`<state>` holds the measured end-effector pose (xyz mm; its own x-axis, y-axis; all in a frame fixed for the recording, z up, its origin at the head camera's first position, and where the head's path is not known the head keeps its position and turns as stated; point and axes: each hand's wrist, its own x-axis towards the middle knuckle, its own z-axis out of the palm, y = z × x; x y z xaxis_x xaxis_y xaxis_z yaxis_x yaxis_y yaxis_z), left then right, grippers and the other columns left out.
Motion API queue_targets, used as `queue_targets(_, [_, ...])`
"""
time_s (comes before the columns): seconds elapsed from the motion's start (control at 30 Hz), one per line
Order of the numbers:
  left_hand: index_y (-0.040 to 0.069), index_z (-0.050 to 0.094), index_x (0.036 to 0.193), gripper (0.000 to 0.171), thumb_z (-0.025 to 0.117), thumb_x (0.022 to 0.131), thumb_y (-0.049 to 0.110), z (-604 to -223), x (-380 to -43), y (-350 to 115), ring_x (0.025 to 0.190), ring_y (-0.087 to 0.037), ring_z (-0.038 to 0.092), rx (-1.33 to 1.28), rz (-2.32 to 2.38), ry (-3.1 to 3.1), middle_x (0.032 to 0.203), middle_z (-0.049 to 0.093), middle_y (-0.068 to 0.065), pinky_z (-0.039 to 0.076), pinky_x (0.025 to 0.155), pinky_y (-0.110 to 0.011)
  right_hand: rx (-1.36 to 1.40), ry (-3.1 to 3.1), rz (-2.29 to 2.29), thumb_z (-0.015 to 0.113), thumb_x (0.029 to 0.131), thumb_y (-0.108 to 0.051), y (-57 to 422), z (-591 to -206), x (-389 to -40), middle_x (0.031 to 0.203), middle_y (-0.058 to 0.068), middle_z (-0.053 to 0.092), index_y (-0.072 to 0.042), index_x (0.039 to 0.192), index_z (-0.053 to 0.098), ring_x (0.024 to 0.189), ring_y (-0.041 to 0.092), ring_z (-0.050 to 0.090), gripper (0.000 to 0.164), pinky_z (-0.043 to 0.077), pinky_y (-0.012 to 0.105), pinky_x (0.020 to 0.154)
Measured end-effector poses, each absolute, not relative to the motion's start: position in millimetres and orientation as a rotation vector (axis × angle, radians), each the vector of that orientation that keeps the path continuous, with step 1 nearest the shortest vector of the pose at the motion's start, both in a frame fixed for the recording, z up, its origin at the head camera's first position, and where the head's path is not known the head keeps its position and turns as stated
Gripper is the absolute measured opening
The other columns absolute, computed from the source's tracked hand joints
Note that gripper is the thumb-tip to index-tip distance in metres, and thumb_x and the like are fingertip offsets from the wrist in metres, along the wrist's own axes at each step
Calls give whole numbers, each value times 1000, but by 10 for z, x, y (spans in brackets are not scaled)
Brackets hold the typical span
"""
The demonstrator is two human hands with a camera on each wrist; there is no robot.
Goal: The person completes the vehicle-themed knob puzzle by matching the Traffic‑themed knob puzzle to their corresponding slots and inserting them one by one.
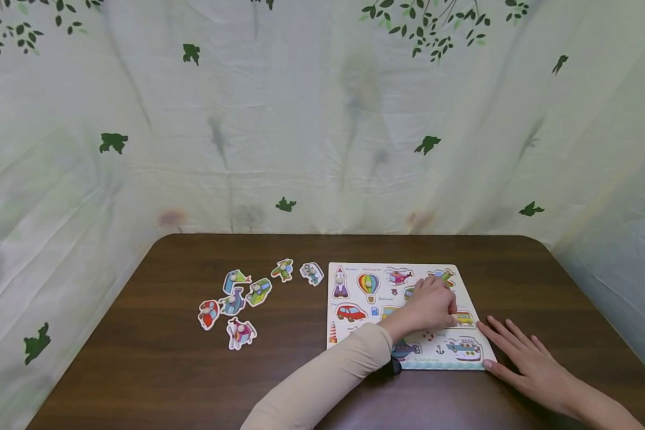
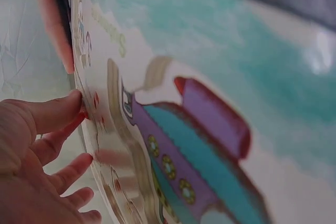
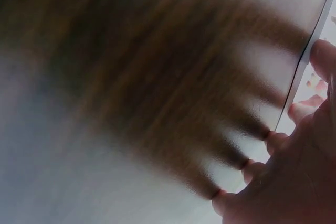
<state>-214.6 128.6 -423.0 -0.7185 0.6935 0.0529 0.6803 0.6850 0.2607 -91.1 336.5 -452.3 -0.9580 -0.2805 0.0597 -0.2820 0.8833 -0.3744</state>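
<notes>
A white picture puzzle board (image 1: 441, 364) lies on the table, printed with vehicles. My left hand (image 1: 427, 304) reaches over its right half, with the thumb near the yellow bus (image 1: 464, 319). In the left wrist view, the thumb and fingertips of this hand (image 2: 31, 150) touch the board beyond a submarine picture (image 2: 194, 135); any piece beneath them is hidden. My right hand (image 1: 537, 373) rests flat at the board's right edge. The right wrist view has its fingers (image 3: 299, 166) spread along that edge, thumb on the board.
Several loose vehicle pieces lie left of the board, among them a red one (image 1: 209, 315), a pink one (image 1: 241, 333), a green one (image 1: 259, 292) and a ship-like one (image 1: 312, 273). Behind the brown table (image 1: 156, 370) hangs a pale cloth (image 1: 301, 137) with leaf prints.
</notes>
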Motion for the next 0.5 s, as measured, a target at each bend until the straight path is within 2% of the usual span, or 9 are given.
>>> queue_targets(0.43, [31, 68, 79, 12, 76, 84, 39, -4210, -2132, 1297, 121, -11, 39, 1139, 379, 2846, 114, 51, 13, 28, 108, -38, 431, -3069, 594, 63, 94, -43, 3372, -4532, -921, 155, 16, 32, -30, 153, 34, 139, 50, 23, 67, 17, 74, 94])
queue_targets(0.5, [31, 69, 79, 12, 76, 83, 39, -4221, -2139, 1297, 126, -12, 38, 1144, 381, 2844, 117, 52, 12, 28, 109, -37, 437, -3062, 590, 64, 94, -42, 3369, -4535, -921, 155, 16, 32, -30, 153, 35, 138, 50, 24, 67, 17, 74, 94])
